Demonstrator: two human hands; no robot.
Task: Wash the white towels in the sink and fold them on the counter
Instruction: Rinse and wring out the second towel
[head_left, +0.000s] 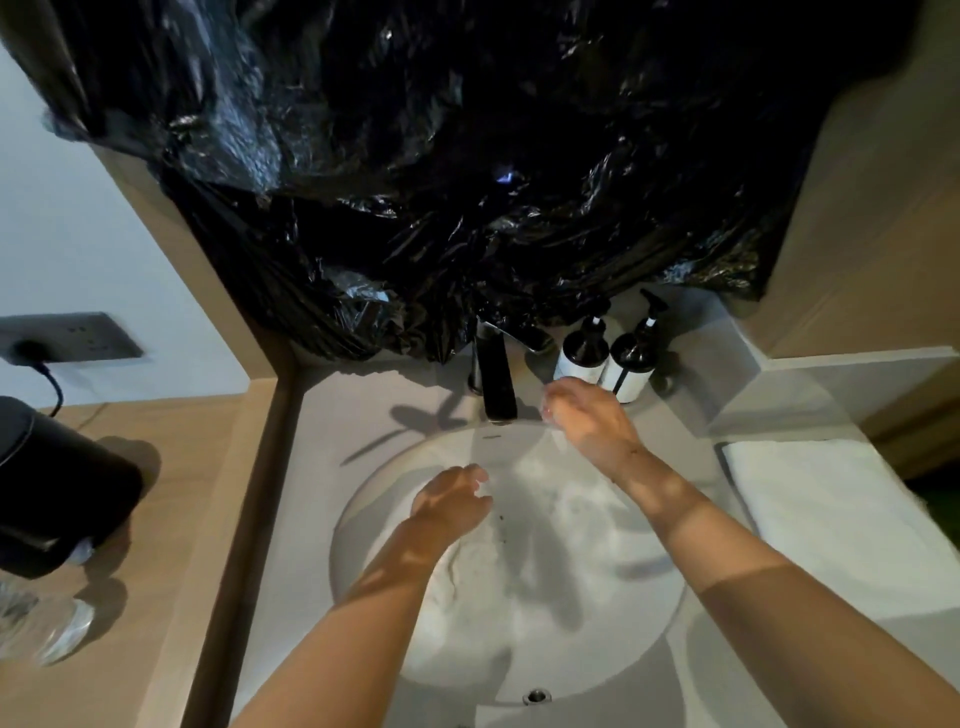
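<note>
A wet white towel (566, 519) lies crumpled in the round sink (349, 551), under the black faucet (497, 382). My left hand (451, 500) hovers over the towel's left part with its fingers loosely curled and nothing in them. My right hand (589, 418) is raised beside the faucet spout, just in front of the pump bottles. Its fingers are bent down, blurred, and hold nothing. A second white towel (826, 514) lies folded flat on the counter to the right of the sink.
Two dark pump bottles (584, 351) (635, 364) stand behind the sink at the right. Black plastic sheeting (467, 182) covers the wall above. On the wooden shelf to the left stand a black kettle (52, 488) and a glass (41, 618), below a wall socket (78, 338).
</note>
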